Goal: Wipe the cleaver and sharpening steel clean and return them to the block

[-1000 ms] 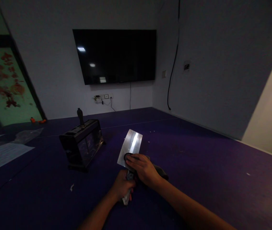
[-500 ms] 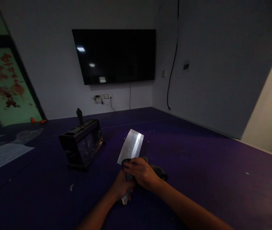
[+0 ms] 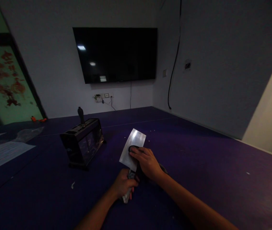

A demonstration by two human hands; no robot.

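Observation:
A wide shiny cleaver [image 3: 133,147] sticks up and away from me over the dark purple table [image 3: 198,159]. My left hand [image 3: 123,185] is closed round its handle, low in the middle of the view. My right hand [image 3: 146,162] presses a dark cloth [image 3: 134,149] flat against the blade's face, fingers bent over it. More dark cloth trails behind the right wrist.
A black knife block [image 3: 83,143] with one dark handle [image 3: 80,115] sticking out stands left of the hands. Papers and clear plastic [image 3: 3,150] lie at the far left. A black screen [image 3: 116,54] hangs on the wall behind.
My right hand with the cloth slid down to the blade's base, then back up onto the middle of the blade. The left hand stayed on the handle.

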